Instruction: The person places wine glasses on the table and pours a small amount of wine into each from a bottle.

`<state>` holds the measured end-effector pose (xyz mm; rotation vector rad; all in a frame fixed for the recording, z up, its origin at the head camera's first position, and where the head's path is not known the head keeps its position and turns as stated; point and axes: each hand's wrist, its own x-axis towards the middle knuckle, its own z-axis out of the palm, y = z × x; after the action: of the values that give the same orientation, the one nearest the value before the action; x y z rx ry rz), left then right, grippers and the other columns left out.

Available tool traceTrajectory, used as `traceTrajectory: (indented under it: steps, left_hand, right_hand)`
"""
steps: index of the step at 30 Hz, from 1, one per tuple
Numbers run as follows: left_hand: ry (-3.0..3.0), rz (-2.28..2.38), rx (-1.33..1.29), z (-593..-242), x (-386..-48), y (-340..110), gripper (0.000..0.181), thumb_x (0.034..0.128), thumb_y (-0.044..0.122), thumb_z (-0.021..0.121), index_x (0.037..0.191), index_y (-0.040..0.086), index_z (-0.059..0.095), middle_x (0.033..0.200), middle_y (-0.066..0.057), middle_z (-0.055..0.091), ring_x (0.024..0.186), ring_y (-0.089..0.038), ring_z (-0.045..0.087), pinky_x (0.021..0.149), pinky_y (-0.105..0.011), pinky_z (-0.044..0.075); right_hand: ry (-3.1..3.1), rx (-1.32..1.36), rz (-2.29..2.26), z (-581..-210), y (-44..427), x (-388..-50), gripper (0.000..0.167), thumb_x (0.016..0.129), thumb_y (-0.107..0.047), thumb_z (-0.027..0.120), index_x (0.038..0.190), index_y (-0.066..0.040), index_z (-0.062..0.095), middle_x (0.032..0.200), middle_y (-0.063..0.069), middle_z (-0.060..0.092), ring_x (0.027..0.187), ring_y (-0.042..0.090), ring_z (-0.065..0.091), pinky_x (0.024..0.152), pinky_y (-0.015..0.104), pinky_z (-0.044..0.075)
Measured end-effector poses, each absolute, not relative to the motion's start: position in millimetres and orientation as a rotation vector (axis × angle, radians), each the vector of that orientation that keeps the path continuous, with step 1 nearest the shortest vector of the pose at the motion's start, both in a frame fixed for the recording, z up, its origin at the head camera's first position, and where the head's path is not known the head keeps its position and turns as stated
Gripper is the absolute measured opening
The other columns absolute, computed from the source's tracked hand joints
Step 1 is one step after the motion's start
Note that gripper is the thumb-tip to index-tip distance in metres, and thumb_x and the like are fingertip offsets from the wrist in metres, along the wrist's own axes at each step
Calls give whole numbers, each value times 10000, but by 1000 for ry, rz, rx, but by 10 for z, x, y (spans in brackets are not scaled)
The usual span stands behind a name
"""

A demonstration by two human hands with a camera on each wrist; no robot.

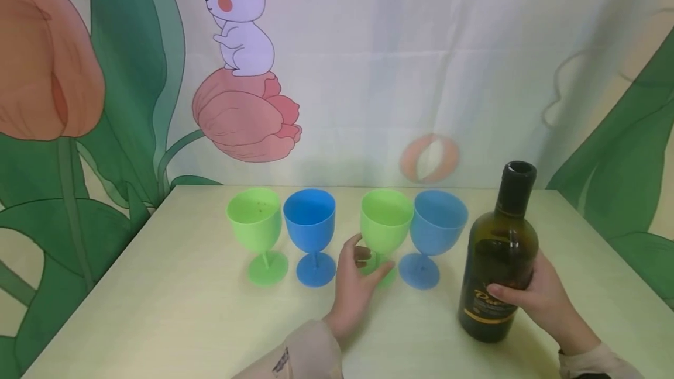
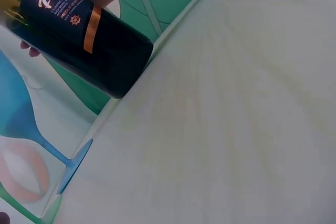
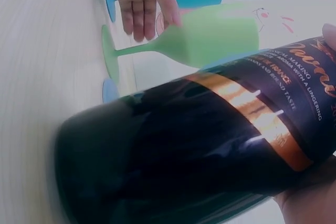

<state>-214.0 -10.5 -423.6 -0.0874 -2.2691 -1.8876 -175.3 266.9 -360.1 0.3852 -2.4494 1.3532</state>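
1. Gripped the dark bottle (image 1: 497, 256) in the right hand (image 1: 544, 294), clamped between thumb and fingers, with thumb laid over the label (image 1: 492, 304) and fingertips (image 2: 34, 52) peeking past the glass in the left wrist view; could not tell whether touching the table (image 1: 174, 320) at the base
2. Had the left hand (image 1: 351, 291) at the right green goblet (image 1: 387, 230), with thumb and fingers apart about the stem (image 1: 378, 259); could not tell how firmly touching
3. Saw the right blue goblet (image 1: 439, 235) between that goblet and the dark bottle; saw the left green goblet (image 1: 258, 233) and left blue goblet (image 1: 312, 235) beyond the left hand
4. Noticed small dark specks (image 1: 260, 208) inside the left green goblet; saw bare inner walls near the other three rims; could not tell how full the dark bottle was
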Motion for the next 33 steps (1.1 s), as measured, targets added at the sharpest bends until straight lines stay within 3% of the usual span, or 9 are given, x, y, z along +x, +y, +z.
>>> traceTrajectory:
  steps: [7,13,19,25,33]
  left_hand:
    - [-2279,-1870,-109,-4243,-2046,-201,696,816,263,766,1382,72,409,1158,-150,545,1069,-249,533,947,-412,461]
    - [-2282,-1876,-178,-4195,-1929,-258,640,819,239,762,1348,57,451,1128,-158,565,1029,-234,550,917,-337,478]
    - [-2242,-1851,-269,-4093,-1758,-321,576,804,196,773,1298,74,502,1078,-108,601,988,-243,580,873,-260,496]
    - [-2167,-1725,-345,-4023,-1643,-443,530,775,145,794,1240,107,543,1022,-12,612,940,-186,608,850,-254,513]
    - [-2046,-1536,-356,-4021,-1609,-606,499,769,85,791,1207,71,552,999,-34,617,895,-182,611,795,-257,529]
  right_hand:
    - [-2464,430,1362,-3617,2725,-1767,723,701,105,744,1263,-228,433,1067,-321,555,932,-100,567,738,151,495]
    - [-2449,461,1385,-3633,2752,-1768,752,702,120,733,1259,-279,424,1073,-316,561,938,-96,571,741,146,493]
    - [-2401,505,1446,-3663,2787,-1771,752,704,146,710,1226,-329,450,1061,-296,590,928,-89,587,740,123,488]
    - [-2344,580,1521,-3673,2846,-1787,712,713,159,679,1204,-327,507,1052,-250,634,918,-68,611,739,105,486]
    - [-2267,678,1676,-3670,2896,-1811,694,733,189,630,1227,-290,537,1075,-203,666,934,-45,634,748,105,499]
